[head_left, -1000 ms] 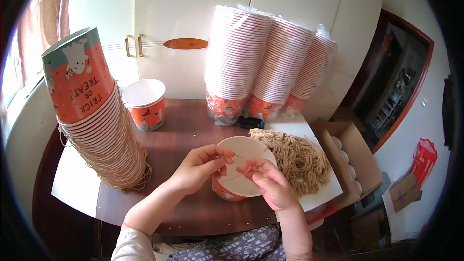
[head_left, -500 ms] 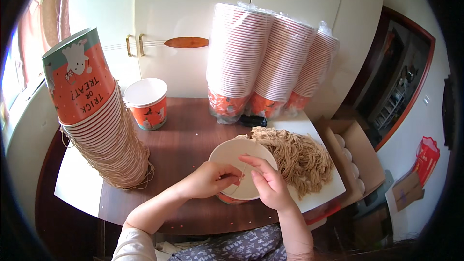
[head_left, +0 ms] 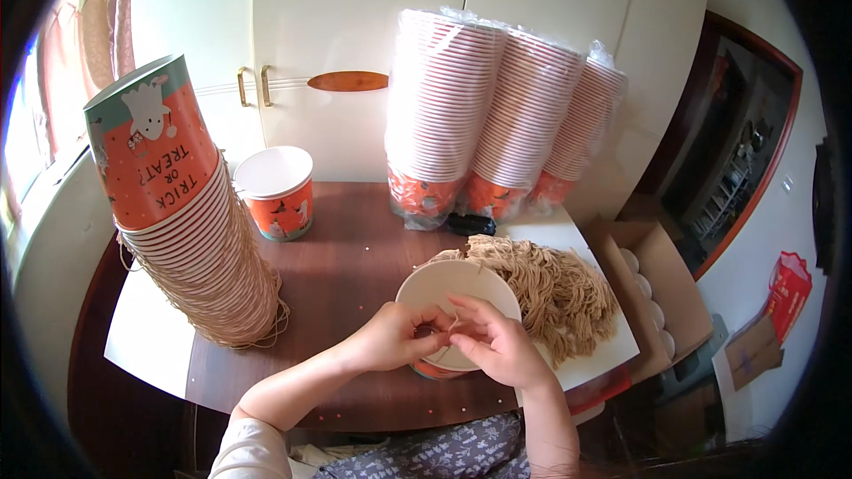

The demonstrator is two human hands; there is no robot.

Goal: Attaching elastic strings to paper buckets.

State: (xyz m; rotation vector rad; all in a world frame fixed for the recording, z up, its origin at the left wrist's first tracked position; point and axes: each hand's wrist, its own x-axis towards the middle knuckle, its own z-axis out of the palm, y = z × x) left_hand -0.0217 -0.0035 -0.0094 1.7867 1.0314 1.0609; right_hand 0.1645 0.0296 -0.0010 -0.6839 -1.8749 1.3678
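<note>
Near the front edge of the table stands a paper bucket (head_left: 430, 288), its white inside facing up. Over its opening, my left hand (head_left: 399, 337) pinches a thin tan string (head_left: 454, 324). My right hand (head_left: 499, 341) meets it there, thumb and fingertips closed on the same string; the fingers partly hide where it runs. Just right of the bucket lies a loose heap of tan strings (head_left: 555, 297).
At left leans a tall upside-down stack of orange buckets (head_left: 191, 239) hung with strings. Behind it stands a single bucket (head_left: 282, 213). Plastic-wrapped bucket stacks (head_left: 444, 106) rise at the back, near a small black object (head_left: 470, 224). A cardboard box (head_left: 679, 293) sits right of the table.
My right hand's fingers have come in to meet my left fingertips at the string. The view has shifted slightly, and the bucket sits a little further right in it.
</note>
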